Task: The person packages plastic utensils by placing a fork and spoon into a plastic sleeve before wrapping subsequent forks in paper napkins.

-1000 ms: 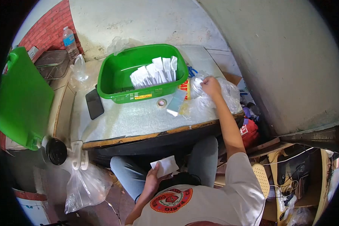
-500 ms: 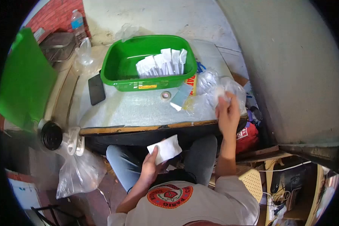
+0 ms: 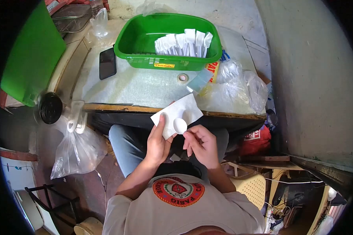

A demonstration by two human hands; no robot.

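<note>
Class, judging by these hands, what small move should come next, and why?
Probably lay the white spoon onto the white paper: the right hand holds it there, the left hand supports the sheet, and white-wrapped bundles sit in the green tub.

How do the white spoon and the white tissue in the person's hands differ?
Shape: the spoon shows a rounded bowl, while the tissue is a flat, straight-edged sheet.
Size: the visible part of the spoon is much smaller than the tissue.
Hold: the right hand pinches the spoon; the left hand holds the tissue.
Both are white.
</note>
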